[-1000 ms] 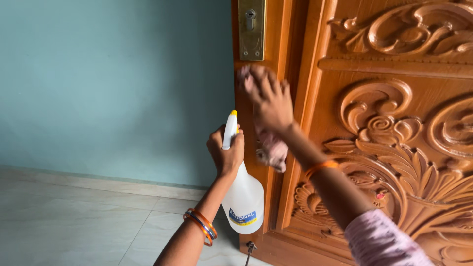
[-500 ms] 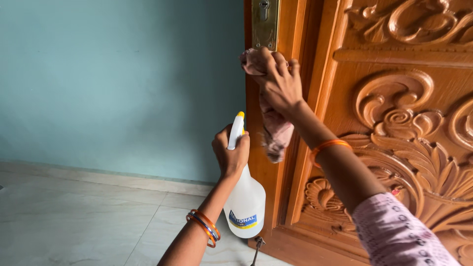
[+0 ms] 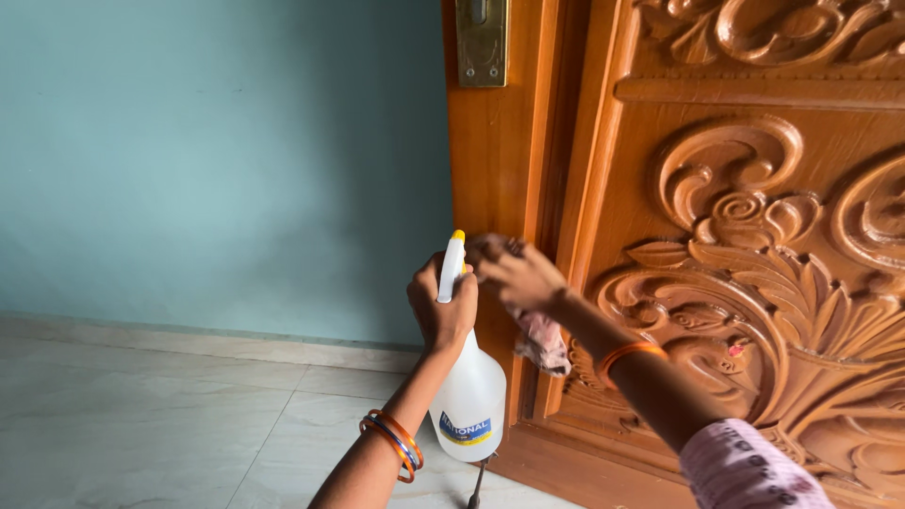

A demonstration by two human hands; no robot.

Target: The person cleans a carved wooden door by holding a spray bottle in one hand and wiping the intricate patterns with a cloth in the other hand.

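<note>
Left hand [image 3: 441, 306] closed around the neck of a bottle [image 3: 468, 396], fingers wrapped just under the white trigger head with its yellow tip. Bottle upright, translucent white, blue and yellow label low on its belly, held in the air just beside the door [image 3: 735, 236] edge and above the floor [image 3: 141, 424]. Orange and blue bangles [image 3: 393, 438] stacked on the left wrist.

Right hand [image 3: 517, 275] gripping a cloth [image 3: 542, 339], pinkish and crumpled, pressed flat against the plain strip of the door near its edge, just right of the bottle's trigger head. Part of the cloth bunched under the fingers, the rest hanging loose below the wrist against the wood. Motion blur over the fingers, so exact finger placement unclear. One orange bangle [image 3: 624, 353] on the right forearm, pink patterned sleeve [image 3: 754, 471] at the lower right corner.

Door of orange-brown wood, carved with scrolls and leaves across its panel. Brass lock plate [image 3: 482, 42] high on the door edge, well above both hands. Teal wall [image 3: 217, 160] to the left, pale tiled floor below with a light skirting strip along the wall. Small dark metal piece [image 3: 478, 481] at the foot of the door, just under the bottle; kind unclear.
</note>
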